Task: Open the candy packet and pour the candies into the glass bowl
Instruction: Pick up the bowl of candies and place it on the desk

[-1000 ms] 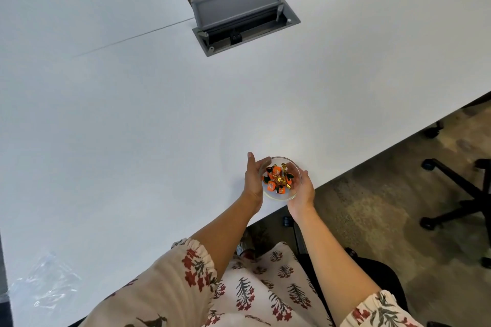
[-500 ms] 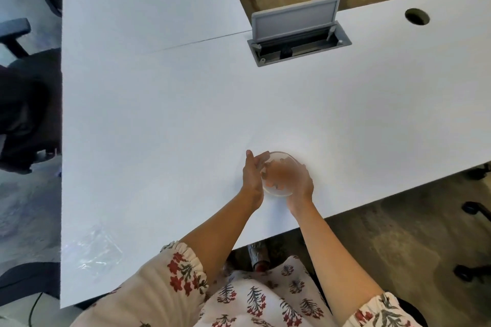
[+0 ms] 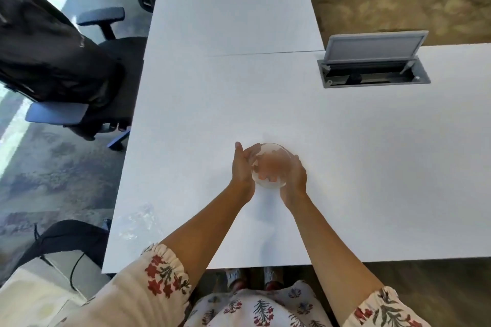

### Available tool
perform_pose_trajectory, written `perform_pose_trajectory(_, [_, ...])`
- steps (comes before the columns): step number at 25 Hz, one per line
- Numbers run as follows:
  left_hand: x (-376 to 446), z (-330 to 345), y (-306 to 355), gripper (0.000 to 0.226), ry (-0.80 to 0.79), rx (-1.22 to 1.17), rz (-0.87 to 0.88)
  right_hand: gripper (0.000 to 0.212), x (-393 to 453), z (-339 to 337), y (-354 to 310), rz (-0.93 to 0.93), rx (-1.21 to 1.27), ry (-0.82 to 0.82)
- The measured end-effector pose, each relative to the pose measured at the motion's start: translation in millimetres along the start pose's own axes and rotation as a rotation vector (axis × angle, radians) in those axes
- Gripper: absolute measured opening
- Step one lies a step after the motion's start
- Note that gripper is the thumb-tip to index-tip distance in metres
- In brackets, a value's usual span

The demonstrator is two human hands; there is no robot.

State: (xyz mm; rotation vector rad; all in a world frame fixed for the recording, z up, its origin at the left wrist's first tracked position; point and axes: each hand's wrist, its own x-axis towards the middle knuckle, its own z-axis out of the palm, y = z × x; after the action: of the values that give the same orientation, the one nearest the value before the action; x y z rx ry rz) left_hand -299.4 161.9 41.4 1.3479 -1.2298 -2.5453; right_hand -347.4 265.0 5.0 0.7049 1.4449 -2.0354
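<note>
A small glass bowl [image 3: 271, 164] sits on the white table [image 3: 345, 167], cupped between both hands. My left hand [image 3: 242, 167] presses against its left side, fingers pointing away from me. My right hand [image 3: 293, 180] wraps its right side. The bowl's contents are blurred; only a pale orange smear shows inside. A crumpled clear plastic packet [image 3: 138, 223] lies on the table near its front left corner, apart from both hands.
An open grey cable box [image 3: 372, 66] is set into the table at the back right. Black office chairs [image 3: 66, 61] stand to the left of the table, and another dark chair [image 3: 66, 241] is near the front left corner.
The camera view has swung left, so the bowl and hands sit further right on the table in view. The candies, sharp a second ago, now look blurred. Both hands stay around the bowl.
</note>
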Motion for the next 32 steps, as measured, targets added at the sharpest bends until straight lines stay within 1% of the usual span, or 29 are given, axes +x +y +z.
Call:
perform_pose_trajectory(2, [8,-12,17,0.070,0.011,-0.023,0.014,0.039,6,23,-2,-0.006,-0.016,-0.041])
perform_pose_trajectory(6, [27,-27,48,0.066,0.027,-0.078,0.039,0.042,20,64,-4,-0.017,-0.060,-0.107])
perform_pose_trajectory(8, [39,-34,62,0.069,0.021,-0.112,0.061,0.043,29,82,-6,-0.026,-0.086,-0.131])
perform_pose_trajectory(11, [53,-41,81,0.074,0.044,-0.150,0.084,0.039,40,108,-8,-0.036,-0.121,-0.147])
perform_pose_trajectory(16, [79,-43,103,0.076,0.059,-0.158,0.105,0.036,65,135,-11,-0.046,-0.169,-0.165])
perform_pose_trajectory(20, [99,-48,107,0.076,0.077,-0.122,0.112,0.038,86,148,-8,-0.048,-0.235,-0.158])
perform_pose_trajectory(24, [118,-57,104,0.075,0.100,-0.141,0.105,0.041,105,157,2,-0.044,-0.278,-0.167])
perform_pose_trajectory(32, [139,-71,93,0.073,0.156,-0.108,0.127,0.037,127,160,21,-0.044,-0.342,-0.159])
